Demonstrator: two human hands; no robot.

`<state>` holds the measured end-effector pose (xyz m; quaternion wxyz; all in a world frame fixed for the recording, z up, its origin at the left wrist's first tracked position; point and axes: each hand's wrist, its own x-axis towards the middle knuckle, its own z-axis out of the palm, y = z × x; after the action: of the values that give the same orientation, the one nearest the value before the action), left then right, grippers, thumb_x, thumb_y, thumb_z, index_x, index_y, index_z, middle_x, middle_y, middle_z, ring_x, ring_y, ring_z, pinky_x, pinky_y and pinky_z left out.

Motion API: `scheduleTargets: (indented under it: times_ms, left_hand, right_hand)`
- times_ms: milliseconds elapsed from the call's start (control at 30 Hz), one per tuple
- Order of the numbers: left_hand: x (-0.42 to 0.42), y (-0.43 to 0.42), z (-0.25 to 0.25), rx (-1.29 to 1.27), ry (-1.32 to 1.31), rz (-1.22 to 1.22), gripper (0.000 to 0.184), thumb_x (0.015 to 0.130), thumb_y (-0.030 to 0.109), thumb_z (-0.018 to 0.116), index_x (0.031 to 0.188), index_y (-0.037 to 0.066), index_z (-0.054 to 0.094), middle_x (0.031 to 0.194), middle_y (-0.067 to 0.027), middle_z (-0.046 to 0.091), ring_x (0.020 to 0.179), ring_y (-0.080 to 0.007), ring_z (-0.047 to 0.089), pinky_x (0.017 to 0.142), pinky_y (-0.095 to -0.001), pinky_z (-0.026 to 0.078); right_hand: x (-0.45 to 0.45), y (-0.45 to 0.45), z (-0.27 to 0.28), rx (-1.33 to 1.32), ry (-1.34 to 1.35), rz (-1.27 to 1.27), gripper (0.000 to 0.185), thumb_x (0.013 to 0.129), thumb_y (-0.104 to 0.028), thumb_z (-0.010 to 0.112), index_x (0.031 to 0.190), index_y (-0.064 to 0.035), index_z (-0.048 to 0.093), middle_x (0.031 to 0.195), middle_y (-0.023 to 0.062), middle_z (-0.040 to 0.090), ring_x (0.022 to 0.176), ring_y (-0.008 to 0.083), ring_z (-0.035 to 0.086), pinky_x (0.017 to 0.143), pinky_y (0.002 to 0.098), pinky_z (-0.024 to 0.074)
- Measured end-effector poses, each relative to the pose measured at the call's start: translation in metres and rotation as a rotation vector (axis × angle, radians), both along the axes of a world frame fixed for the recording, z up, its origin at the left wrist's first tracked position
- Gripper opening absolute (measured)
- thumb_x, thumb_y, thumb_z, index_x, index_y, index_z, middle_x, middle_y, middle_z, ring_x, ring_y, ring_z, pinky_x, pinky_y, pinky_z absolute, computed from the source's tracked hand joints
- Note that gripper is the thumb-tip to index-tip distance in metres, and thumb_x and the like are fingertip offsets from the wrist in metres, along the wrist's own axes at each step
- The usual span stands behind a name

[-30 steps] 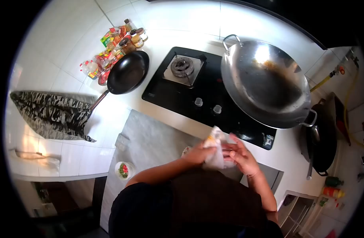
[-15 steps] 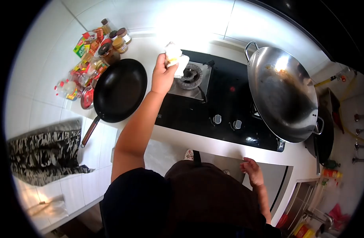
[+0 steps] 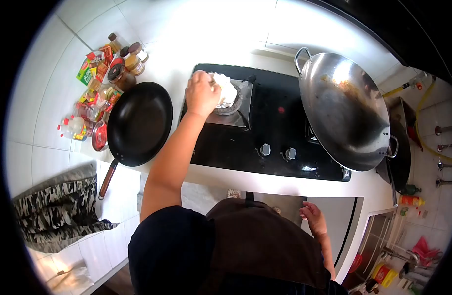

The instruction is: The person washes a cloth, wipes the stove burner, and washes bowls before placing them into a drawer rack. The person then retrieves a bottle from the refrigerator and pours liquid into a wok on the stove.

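Observation:
My left hand (image 3: 202,94) is closed on a crumpled white cloth (image 3: 226,91) over the left burner (image 3: 230,109). The cloth hides part of the burner ring; whether it presses on the metal I cannot tell. Below the counter's front edge hangs my right hand (image 3: 312,215), fingers loosely bent and apart, with nothing in it. The black glass stove top (image 3: 265,123) stretches to the right of the cloth.
A black frying pan (image 3: 140,123) lies left of the stove, its handle over the counter edge. A large steel wok (image 3: 349,118) sits tilted on the right burner. Several jars (image 3: 121,76) and bottles crowd the left corner. A camouflage cloth (image 3: 58,206) is at far left.
My left hand has moved the white cloth down onto the left burner area, and more of the cloth shows. My right hand stays nearly where it was. The view has shifted slightly.

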<state>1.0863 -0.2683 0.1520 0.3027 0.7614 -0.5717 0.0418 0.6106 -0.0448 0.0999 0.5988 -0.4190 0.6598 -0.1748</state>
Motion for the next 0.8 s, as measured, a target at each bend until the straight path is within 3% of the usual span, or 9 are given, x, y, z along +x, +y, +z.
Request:
scheduleTargets:
  times_ms: [33,200,300,333,567,633,700,767,800]
  left_hand:
    - [0.005,-0.001,-0.004,-0.089,0.031,0.017,0.022,0.075,0.022,0.060,0.090,0.005,0.057,0.111,-0.0100,0.053,0.102,-0.0321,0.052,0.084,-0.0458,0.044]
    - [-0.007,0.002,-0.036,0.228,-0.105,-0.326,0.045,0.075,0.026,0.070,0.115,0.009,0.059,0.117,-0.0094,0.054,0.108,-0.0300,0.051,0.091,-0.0394,0.045]
    - [-0.003,-0.012,-0.054,0.225,-0.077,-0.301,0.038,0.076,0.019,0.069,0.112,0.010,0.060,0.117,-0.0085,0.054,0.108,-0.0297,0.051,0.092,-0.0392,0.045]
    - [-0.003,-0.014,-0.059,0.196,-0.056,-0.294,0.032,0.076,0.013,0.067,0.107,0.012,0.063,0.115,-0.0084,0.055,0.108,-0.0305,0.051,0.091,-0.0387,0.045]
    - [0.026,-0.041,-0.064,0.043,0.100,-0.368,0.027,0.071,0.002,0.064,0.096,0.011,0.066,0.094,-0.0141,0.059,0.091,-0.0329,0.059,0.082,-0.0411,0.048]
    - [0.036,-0.038,-0.030,-0.114,0.261,-0.341,0.027,0.072,0.001,0.064,0.098,0.008,0.065,0.095,-0.0112,0.062,0.091,-0.0255,0.061,0.078,-0.0349,0.049]
    - [0.048,-0.030,0.017,-0.023,0.781,-0.256,0.022,0.077,0.003,0.065,0.099,0.003,0.064,0.099,-0.0095,0.062,0.090,-0.0180,0.061,0.075,-0.0287,0.049]
    - [0.064,-0.019,0.052,-0.121,0.871,-0.219,0.024,0.081,0.003,0.063,0.105,-0.001,0.060,0.104,-0.0090,0.062,0.092,-0.0153,0.060,0.075,-0.0274,0.050]
    - [0.073,-0.016,0.056,-0.171,1.035,-0.236,0.025,0.082,0.003,0.062,0.107,0.000,0.059,0.103,-0.0094,0.062,0.092,-0.0163,0.060,0.075,-0.0284,0.050]
  right_hand:
    - [0.000,0.001,0.000,-0.013,0.016,0.006,0.035,0.089,-0.014,0.056,0.119,0.0026,0.052,0.085,0.0064,0.063,0.074,0.0106,0.059,0.067,0.0227,0.0487]
    - [0.001,0.003,0.000,0.018,0.132,0.104,0.036,0.088,-0.017,0.057,0.119,0.0014,0.054,0.085,0.0056,0.064,0.075,0.0104,0.059,0.068,0.0236,0.0483]
    - [-0.002,0.012,-0.008,0.020,0.103,0.116,0.036,0.088,-0.017,0.057,0.118,0.0021,0.054,0.087,0.0062,0.064,0.077,0.0114,0.060,0.069,0.0243,0.0485]
    - [-0.002,0.013,-0.009,0.020,0.102,0.112,0.035,0.088,-0.017,0.057,0.118,0.0006,0.055,0.086,0.0059,0.064,0.076,0.0108,0.059,0.069,0.0244,0.0481]
    - [-0.012,0.024,-0.033,-0.017,0.112,0.108,0.032,0.088,-0.017,0.058,0.115,-0.0012,0.058,0.084,0.0063,0.064,0.074,0.0102,0.059,0.067,0.0244,0.0481]
    - [-0.016,0.025,-0.030,-0.005,0.117,0.095,0.032,0.088,-0.015,0.057,0.116,-0.0005,0.056,0.086,0.0052,0.064,0.076,0.0103,0.060,0.068,0.0238,0.0486]
    - [-0.022,0.027,-0.030,0.002,0.120,0.082,0.032,0.088,-0.014,0.057,0.117,-0.0002,0.055,0.087,0.0045,0.064,0.077,0.0102,0.060,0.068,0.0234,0.0488]
    - [-0.025,0.027,-0.033,0.003,0.117,0.074,0.031,0.088,-0.015,0.057,0.116,-0.0003,0.056,0.086,0.0042,0.064,0.076,0.0100,0.060,0.068,0.0233,0.0488]
    - [-0.024,0.026,-0.033,0.001,0.119,0.078,0.031,0.088,-0.015,0.057,0.116,-0.0003,0.056,0.086,0.0042,0.064,0.076,0.0100,0.060,0.068,0.0234,0.0488]
